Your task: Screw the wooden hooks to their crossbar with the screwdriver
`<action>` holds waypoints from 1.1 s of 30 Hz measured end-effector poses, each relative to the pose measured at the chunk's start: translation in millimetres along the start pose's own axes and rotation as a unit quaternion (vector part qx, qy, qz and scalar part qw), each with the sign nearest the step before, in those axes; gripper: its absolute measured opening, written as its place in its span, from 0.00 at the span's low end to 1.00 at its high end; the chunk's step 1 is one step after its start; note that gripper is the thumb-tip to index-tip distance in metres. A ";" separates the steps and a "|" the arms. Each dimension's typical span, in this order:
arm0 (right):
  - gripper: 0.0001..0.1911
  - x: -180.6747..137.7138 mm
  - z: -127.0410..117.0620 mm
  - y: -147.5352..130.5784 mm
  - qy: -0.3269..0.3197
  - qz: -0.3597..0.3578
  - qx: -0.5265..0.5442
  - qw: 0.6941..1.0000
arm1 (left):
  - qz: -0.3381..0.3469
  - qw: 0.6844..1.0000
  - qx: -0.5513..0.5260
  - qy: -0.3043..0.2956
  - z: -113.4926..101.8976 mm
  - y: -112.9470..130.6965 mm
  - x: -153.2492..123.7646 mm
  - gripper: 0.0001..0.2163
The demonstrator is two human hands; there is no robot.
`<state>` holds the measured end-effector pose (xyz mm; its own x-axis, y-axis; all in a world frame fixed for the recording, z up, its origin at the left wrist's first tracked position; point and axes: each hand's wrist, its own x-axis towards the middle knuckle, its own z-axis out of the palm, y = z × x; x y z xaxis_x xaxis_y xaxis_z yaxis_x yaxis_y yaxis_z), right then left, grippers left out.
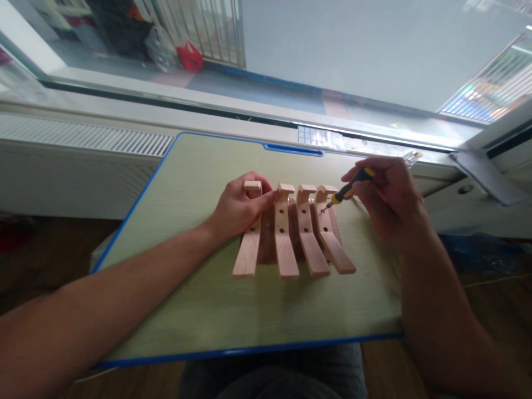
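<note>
A wooden hook rack lies on the small table, with several pale wooden hooks fixed across a darker brown backboard (pixel 268 244). Dark round holes show in the hooks. My left hand (pixel 236 205) is closed around the leftmost hook (pixel 248 257) and the rack's upper edge, its thumb reaching toward the second hook (pixel 286 257). In my right hand (pixel 386 191) is a black-and-yellow screwdriver (pixel 349 187), held at a slant. Its tip meets the upper hole area of the rightmost hook (pixel 338 255); a screw there is too small to make out clearly.
The pale table (pixel 199 327) has a blue rim and a blue-edged slot (pixel 293 150) at its far side. Beyond it are a window sill, a white radiator (pixel 83 133) and a grid-patterned item (pixel 318 137). Papers (pixel 488 174) lie at the right.
</note>
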<state>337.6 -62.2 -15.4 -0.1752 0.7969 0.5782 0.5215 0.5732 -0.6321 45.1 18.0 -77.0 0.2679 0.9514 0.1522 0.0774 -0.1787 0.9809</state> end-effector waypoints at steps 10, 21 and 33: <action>0.26 0.8 4.3 -10.0 -0.040 -0.004 -0.022 0.999 | 0.021 1.000 0.007 0.001 -2.5 -5.8 2.0 0.24; 0.20 1.3 16.7 -4.5 0.037 -0.010 -0.039 0.998 | 0.025 0.999 0.034 0.013 -3.8 -4.2 2.2 0.23; 0.17 1.0 28.7 -1.8 0.098 0.045 -0.024 0.994 | -0.015 1.000 0.007 0.004 -0.5 1.1 -2.1 0.21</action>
<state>312.5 -56.9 -28.4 0.0379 0.7886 0.6137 0.5683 0.4881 -0.6624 44.2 16.0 -76.1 0.2582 0.9580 0.1246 0.0980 -0.1543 0.9832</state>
